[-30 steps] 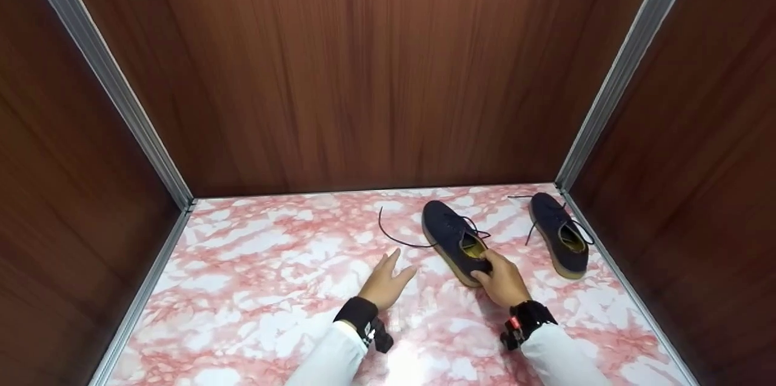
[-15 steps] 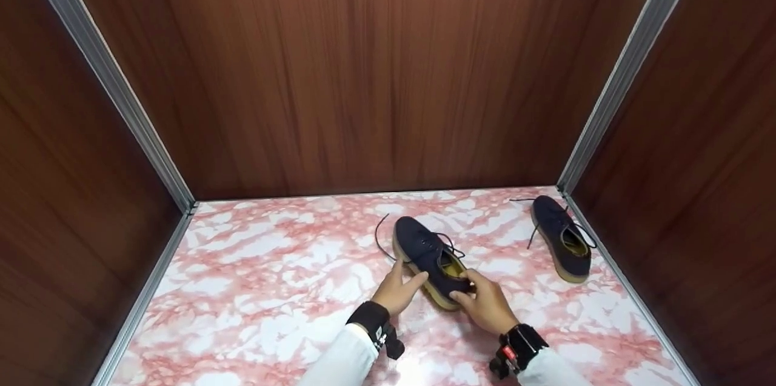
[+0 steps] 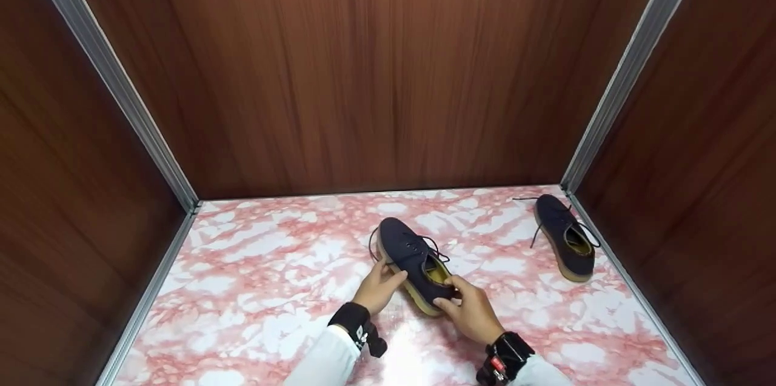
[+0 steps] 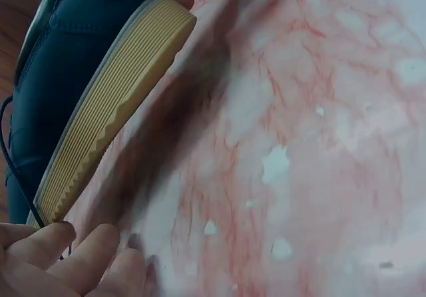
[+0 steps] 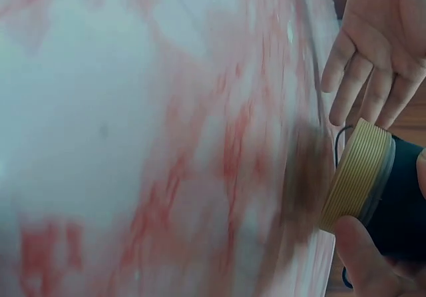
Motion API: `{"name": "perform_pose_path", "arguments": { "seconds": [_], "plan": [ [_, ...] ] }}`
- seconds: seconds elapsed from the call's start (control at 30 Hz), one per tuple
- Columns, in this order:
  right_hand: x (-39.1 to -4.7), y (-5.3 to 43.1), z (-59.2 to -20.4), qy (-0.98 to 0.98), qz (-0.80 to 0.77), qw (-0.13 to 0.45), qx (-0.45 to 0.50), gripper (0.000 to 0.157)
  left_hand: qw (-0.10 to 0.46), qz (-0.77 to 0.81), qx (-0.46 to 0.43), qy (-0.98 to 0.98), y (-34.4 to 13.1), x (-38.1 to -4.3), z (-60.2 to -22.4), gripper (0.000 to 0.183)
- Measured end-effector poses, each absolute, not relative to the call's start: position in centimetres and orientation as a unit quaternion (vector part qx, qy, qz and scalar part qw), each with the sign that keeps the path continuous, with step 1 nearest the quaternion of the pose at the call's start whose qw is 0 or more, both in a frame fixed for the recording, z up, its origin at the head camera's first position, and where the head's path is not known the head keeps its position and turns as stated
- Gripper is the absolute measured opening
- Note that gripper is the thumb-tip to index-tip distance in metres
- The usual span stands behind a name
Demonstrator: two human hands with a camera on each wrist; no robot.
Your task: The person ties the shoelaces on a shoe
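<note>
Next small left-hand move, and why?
I'd probably curl the left hand onto the sole near the toe: its fingers look straight, while only the right hand grips the held shoe, by the heel; a shadow suggests it's lifted.

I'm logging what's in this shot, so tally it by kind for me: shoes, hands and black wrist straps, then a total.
Shoes: 2, the held shoe and the other shoe
Hands: 2, the left hand and the right hand
Black wrist straps: 2, the left strap and the right strap
Total: 6
</note>
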State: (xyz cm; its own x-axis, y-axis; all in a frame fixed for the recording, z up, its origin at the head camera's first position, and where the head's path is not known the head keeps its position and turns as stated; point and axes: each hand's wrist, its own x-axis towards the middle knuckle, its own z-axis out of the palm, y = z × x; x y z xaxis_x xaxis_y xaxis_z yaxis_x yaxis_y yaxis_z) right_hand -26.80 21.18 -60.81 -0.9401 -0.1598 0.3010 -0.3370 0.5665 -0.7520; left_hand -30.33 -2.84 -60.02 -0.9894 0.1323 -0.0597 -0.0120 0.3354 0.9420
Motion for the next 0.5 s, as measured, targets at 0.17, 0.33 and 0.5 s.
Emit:
{"name": "perform_pose_path", "arguments": {
  "seconds": [0.17, 0.33, 0.5],
  "plan": [
    [-26.5, 20.2, -60.8, -0.879, 0.443, 0.108, 0.141, 0.026, 0.042, 0.6, 0.027, 0.798, -4.1, -30.5, -60.3, 0.079],
    [-26.1, 19.0, -60.6, -0.883, 0.432, 0.118, 0.144, 0.025, 0.03, 0.645, 0.039, 0.762, -4.7, -30.3, -60.3, 0.076],
    [-25.4, 18.2, -60.7, -0.88, 0.434, 0.12, 0.152, 0.026, 0.028, 0.681, 0.022, 0.731, -5.3, -30.4, -60.6, 0.074]
  ]
}}
